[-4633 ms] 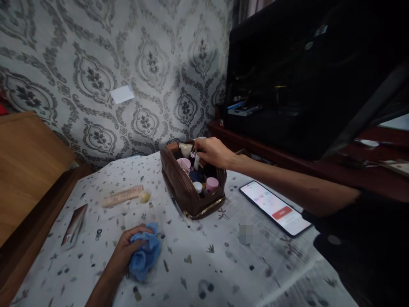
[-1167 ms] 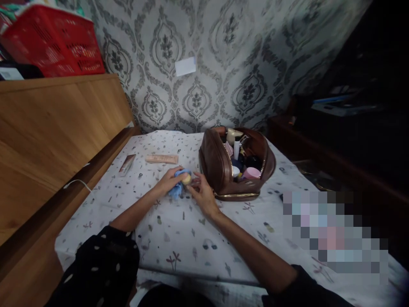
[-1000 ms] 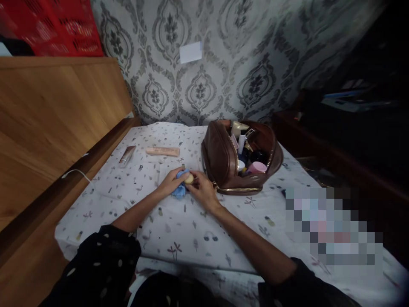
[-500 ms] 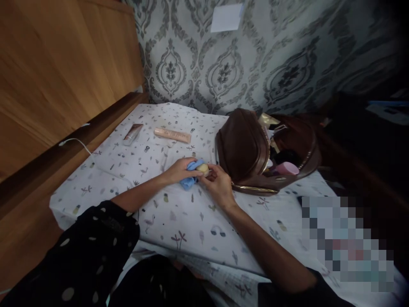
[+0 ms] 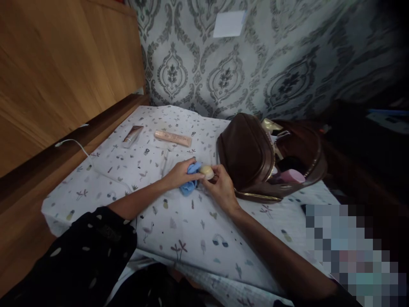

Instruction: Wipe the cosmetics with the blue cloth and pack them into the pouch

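My left hand (image 5: 179, 174) is closed on a bunched blue cloth (image 5: 189, 187), which hangs a little below the fingers. Beside it, my right hand (image 5: 221, 186) pinches a small round jar (image 5: 207, 172) with a yellowish top and a paler, see-through-looking side. The jar is right next to the cloth, and the left thumb reaches its near edge. Both hands are above the patterned white sheet (image 5: 172, 230). Just to the right of my right hand stands an unzipped brown leather bag (image 5: 244, 153).
Behind the hands lie a peach tube (image 5: 173, 138) and a smaller brown-and-silver tube (image 5: 133, 136). A pink-capped item (image 5: 292, 176) shows in the bag's opening. A white cable (image 5: 83, 150) runs over the left edge by the wooden panel (image 5: 70, 55). A pixelated area covers the right front.
My right hand has drawn the jar slightly right, away from the cloth, so more of the jar shows. The whole view has shifted a little.
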`<state>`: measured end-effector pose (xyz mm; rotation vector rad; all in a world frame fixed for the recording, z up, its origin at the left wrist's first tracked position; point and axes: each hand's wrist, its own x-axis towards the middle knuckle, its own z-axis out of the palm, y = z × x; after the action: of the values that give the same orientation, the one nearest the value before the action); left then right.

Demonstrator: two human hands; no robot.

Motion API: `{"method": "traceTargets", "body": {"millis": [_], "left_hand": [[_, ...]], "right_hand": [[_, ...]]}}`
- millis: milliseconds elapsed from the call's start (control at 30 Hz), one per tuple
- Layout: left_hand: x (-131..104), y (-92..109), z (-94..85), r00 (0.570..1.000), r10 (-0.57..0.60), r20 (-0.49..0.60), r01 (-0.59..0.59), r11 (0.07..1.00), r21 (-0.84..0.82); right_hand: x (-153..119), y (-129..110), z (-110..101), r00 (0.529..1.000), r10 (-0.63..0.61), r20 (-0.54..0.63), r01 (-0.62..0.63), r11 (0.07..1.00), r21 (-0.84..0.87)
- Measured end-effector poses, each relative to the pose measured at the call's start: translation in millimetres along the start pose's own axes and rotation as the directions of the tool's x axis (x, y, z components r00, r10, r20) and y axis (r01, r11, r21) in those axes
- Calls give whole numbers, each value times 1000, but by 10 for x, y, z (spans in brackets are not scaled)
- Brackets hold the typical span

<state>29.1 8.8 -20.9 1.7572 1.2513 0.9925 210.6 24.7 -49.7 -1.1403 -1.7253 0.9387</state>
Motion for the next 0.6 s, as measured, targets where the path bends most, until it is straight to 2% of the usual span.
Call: {"method": "traceTargets", "body": {"millis": [100, 233, 433, 600], "left_hand": [[-14, 16, 4, 998, 67, 4, -67, 997, -49], [-12, 18, 8, 988, 137, 72, -130, 986, -102], [1, -14, -2, 992, 98, 82, -86, 985, -149], [2, -22, -24, 992, 100, 75, -89, 985, -145]], "right_hand": [[-24, -14, -9, 999, -25, 22, 25, 1000, 10], [-63, -7, -23, 998, -51, 46, 50, 998, 25], [-56, 37, -28, 998, -20, 55, 6, 972, 234], [-57, 6, -45, 995, -38, 89, 11, 957, 291]]}}
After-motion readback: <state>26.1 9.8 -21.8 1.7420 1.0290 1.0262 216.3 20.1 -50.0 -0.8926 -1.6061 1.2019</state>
